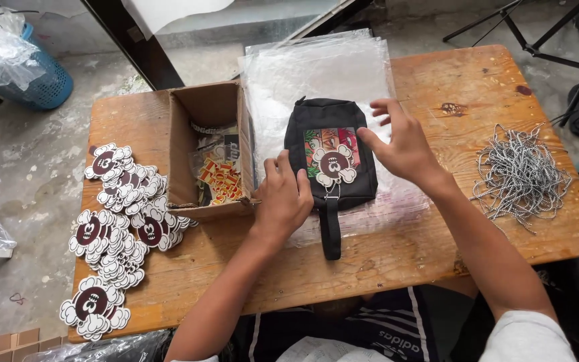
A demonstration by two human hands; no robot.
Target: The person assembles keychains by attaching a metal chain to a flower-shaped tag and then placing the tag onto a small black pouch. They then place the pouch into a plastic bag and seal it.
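— Where's the pouch?

— The black pouch (pixel 330 157) lies on the clear bags (pixel 316 74) between your hands, a flower-shaped tag (pixel 333 165) on its front. Your left hand (pixel 283 198) rests curled at its left edge; your right hand (pixel 400 144) touches its right edge, fingers spread, gripping nothing.

— And the box?

— The cardboard box (pixel 182 144), just left of your left fingers, is open — it holds small colourful packets (pixel 219 177). More tags (pixel 118 221) lie piled beyond it; ball chains (pixel 521 174) sit right of your right fingers.

One black pouch (pixel 330 153), one cardboard box (pixel 206 114)
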